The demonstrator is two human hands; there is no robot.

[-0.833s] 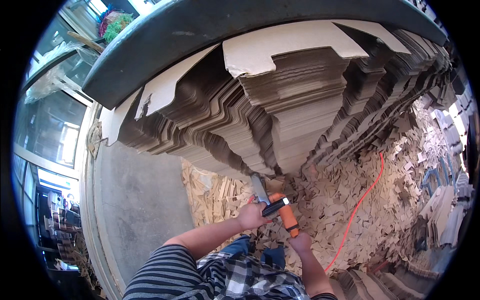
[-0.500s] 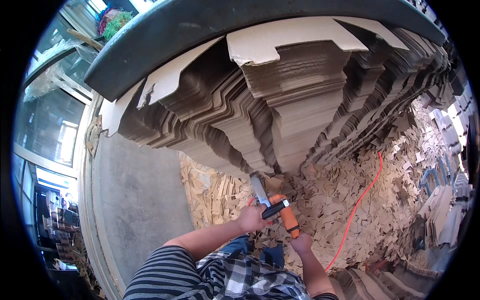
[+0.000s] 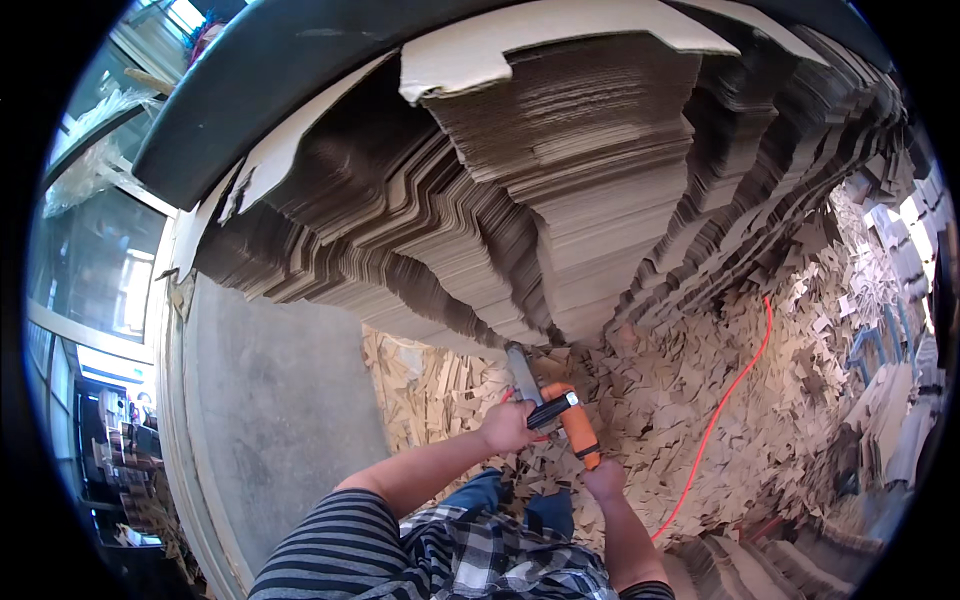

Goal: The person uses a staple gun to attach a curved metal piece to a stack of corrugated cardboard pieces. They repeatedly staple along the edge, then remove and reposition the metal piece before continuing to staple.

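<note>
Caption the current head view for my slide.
Left hand on a black handle, right hand at the rear of an orange power tool, by stacked notched cardboard sheets and scattered scraps.

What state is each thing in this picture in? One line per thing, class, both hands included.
Cardboard stack: layered, sides notched and jagged.
Cardboard scraps: loose, scattered.
Red cord: lying in a curve over the scraps.
Clear plastic: crumpled.
Orange tool: held, grey front end toward the stack's foot; running or off, cannot tell.
Left hand: closed on the tool's black handle.
Right hand: closed around the tool's rear end.
</note>
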